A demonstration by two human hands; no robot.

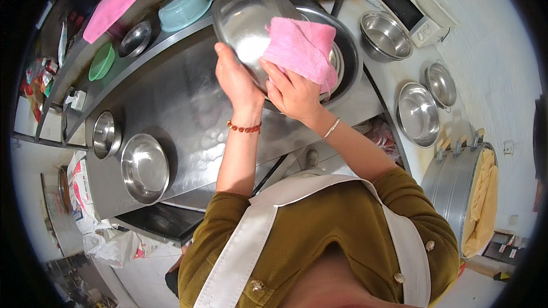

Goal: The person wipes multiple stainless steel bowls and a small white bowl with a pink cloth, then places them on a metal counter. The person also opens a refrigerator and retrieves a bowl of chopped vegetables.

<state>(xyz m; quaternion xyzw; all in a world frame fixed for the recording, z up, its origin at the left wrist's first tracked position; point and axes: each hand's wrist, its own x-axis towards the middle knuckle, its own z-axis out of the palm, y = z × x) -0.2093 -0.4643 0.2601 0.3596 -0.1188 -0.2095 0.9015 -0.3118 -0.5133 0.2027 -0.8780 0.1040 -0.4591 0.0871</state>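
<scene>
My left hand (236, 79) grips the near rim of a shiny stainless steel basin (248, 19), which is tilted above the counter with a rounded surface facing up. In my right hand (297, 94) is a pink cloth (302, 47), folded and lying against the basin's right side. Beneath them, a larger wide steel basin (354, 47) rests on the counter's right end. Round metal rims show inside it, but the cloth and the held basin hide most of its contents.
Two steel bowls (144, 168) stand on the left of the steel counter (188, 90). A shelf above bears a light-blue plastic basket (184, 8) and a green bowl (102, 61). To the right are more steel basins (418, 113), a microwave (409, 13) and a stacked metal steamer (449, 192).
</scene>
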